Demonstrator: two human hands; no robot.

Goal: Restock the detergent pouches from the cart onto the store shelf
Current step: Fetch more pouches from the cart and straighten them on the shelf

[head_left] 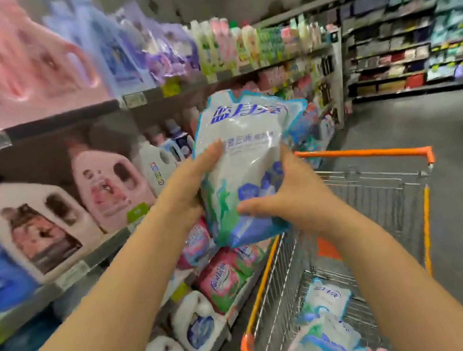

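A detergent pouch is held upright in the air, above the near left corner of the cart and in front of the shelf on the left. The pouch is a soft, glossy bag, mostly white, with a blue border along its shaped top and a green and blue design over its lower part. Large blue Chinese characters are printed across the top; a smaller line beneath them is too blurred to be read. The pouch's left edge is gripped by the left hand, thumb laid across the front and fingers curled behind. Its lower right side is clasped by the right hand, thumb pressed on the front, fingers wrapped round the back. More pouches of the same kind are seen lying in the cart's basket. Pink bottles are ranged on the shelf, their labels blurred
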